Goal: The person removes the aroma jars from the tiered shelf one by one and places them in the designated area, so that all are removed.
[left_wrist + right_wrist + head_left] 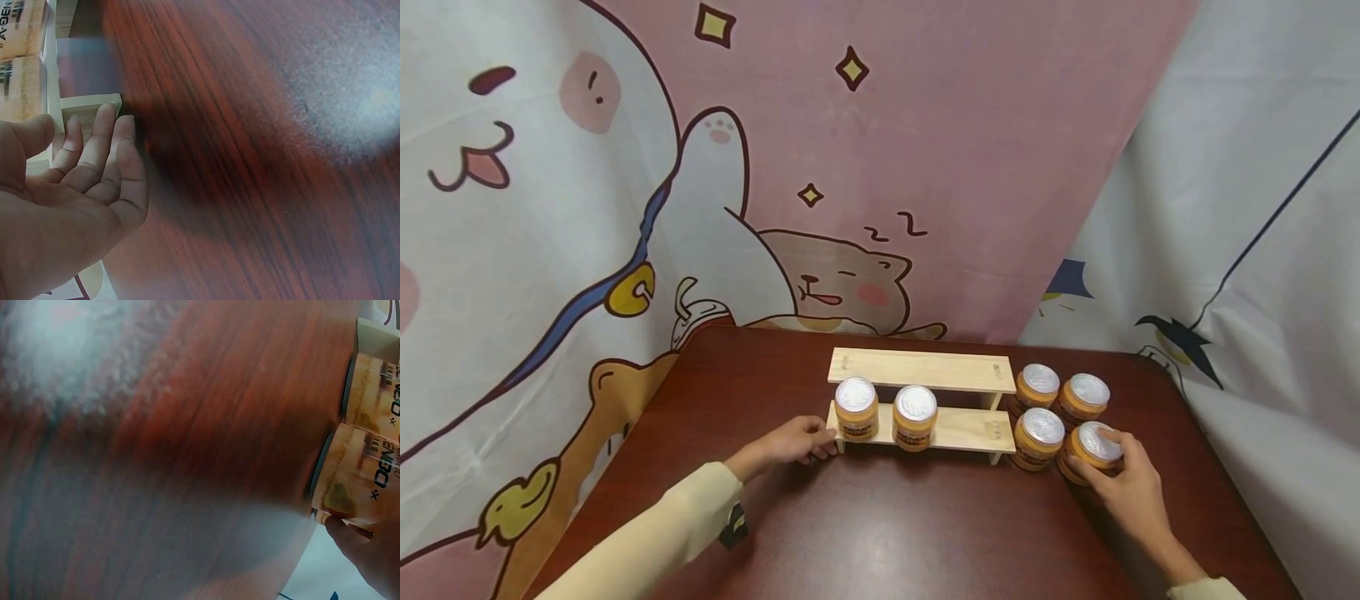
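I have my right hand (1131,492) on the near-right jar (1092,451), fingers curled over its silver lid and orange side; the right wrist view shows a fingertip (350,532) pressed on the label of that jar (356,481). This jar stands on the tabletop (887,533) at about 4 o'clock from the wooden rack (925,396), the nearest one of a cluster of four.

The other three jars of the cluster stand upright and packed close: one (1038,437) just at 9 o'clock of the held jar, one (1084,398) at its 12 o'clock, and one (1037,387) at its 10 o'clock, beside the right end of the rack.

On the lower step of the rack stand two more jars, one (856,407) at the left end and one (915,416) just to its right, a small gap between them. The upper step is bare wood.

My left hand (793,442) lies at the rack's left end, about 9 o'clock of it. In the left wrist view its fingers (100,150) are nearly straight, tips resting against the pale wooden end piece (90,103); this grip is released and clasps nothing.

Behind the tabletop hangs a cartoon cloth (775,167) in pink and white.
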`<state>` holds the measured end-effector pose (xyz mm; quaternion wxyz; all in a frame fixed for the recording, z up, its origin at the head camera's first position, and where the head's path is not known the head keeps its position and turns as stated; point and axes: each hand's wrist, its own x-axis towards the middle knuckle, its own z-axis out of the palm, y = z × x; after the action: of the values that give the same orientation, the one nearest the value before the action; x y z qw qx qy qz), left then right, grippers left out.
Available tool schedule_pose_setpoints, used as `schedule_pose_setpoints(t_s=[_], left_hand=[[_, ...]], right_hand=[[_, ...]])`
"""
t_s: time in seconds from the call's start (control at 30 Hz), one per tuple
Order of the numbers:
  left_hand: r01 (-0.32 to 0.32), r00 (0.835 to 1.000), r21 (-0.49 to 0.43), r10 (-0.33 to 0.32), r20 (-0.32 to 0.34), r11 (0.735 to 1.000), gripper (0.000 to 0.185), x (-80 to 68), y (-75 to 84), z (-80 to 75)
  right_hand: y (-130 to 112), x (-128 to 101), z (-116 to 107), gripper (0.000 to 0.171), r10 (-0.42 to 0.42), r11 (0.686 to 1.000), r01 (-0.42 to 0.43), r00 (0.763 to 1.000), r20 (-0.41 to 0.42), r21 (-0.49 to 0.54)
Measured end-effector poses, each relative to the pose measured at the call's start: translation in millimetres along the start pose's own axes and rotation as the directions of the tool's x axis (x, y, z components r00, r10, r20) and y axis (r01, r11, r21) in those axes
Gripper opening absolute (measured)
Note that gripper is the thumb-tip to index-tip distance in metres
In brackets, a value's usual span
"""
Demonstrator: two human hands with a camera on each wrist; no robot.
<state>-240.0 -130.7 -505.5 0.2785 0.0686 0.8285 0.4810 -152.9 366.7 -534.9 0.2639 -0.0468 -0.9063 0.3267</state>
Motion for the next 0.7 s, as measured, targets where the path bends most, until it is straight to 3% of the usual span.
schedule_pose_setpoints(t_s=[0.27, 0.47, 0.7], left_hand=[[0.005, 1.0, -0.011, -0.005, -0.005, 1.0, 0.031, 0.4, -0.9, -0.1], [0.001, 1.0, -0.019, -0.001, -0.003, 1.0, 0.03, -0.4, 0.5, 0.6], [-0.001, 1.0, -0.021, 0.001, -0.004, 1.0, 0.03, -1.3, 1.9, 1.5]], right_hand=[[-0.6, -1.8, -1.1, 0.067, -0.023, 1.0, 0.023, 1.0, 0.008, -0.017], [-0.4, -2.1, -5.8, 0.082, -0.034, 0.999, 0.035, 0.996, 0.08, -0.006], [-14.2, 8.8, -18.1, 0.092, -0.131, 0.991, 0.131, 0.988, 0.085, 0.008]])
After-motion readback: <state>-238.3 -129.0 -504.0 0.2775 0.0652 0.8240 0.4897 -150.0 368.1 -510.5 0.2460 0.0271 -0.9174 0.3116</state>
